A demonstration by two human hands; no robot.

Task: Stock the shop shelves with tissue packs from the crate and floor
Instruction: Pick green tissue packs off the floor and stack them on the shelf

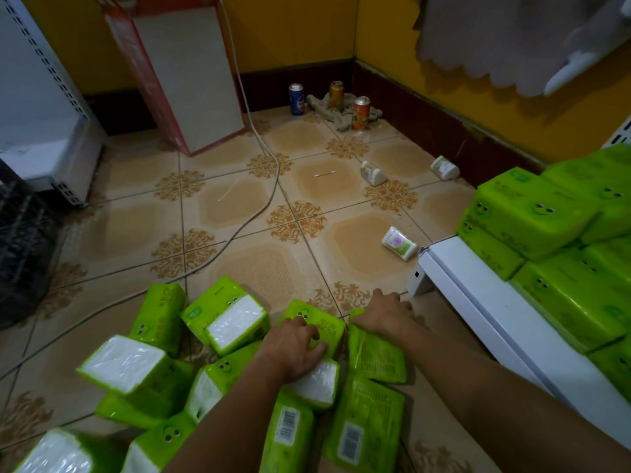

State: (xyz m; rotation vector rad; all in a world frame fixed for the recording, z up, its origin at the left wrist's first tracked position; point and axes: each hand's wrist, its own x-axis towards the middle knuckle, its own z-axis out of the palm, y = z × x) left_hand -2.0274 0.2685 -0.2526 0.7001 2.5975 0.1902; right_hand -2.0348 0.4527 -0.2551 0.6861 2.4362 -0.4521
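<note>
Tissue packs [136, 367] are lying unshelved across bottom centre, left hand [293, 349] and right hand [387, 312] each curling around one, shelf [478, 302] at right appearing part-stocked.

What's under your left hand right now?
The left hand grips a green tissue pack in the pile, its white end facing the camera. Other packs lie partly beneath it; the floor under them is covered.

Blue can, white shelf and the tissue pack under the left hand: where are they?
Blue can [296, 99]: head view, its side wall.
White shelf [478, 302]: head view, its bare front edge.
Tissue pack [333, 326]: head view, its green top.
</note>
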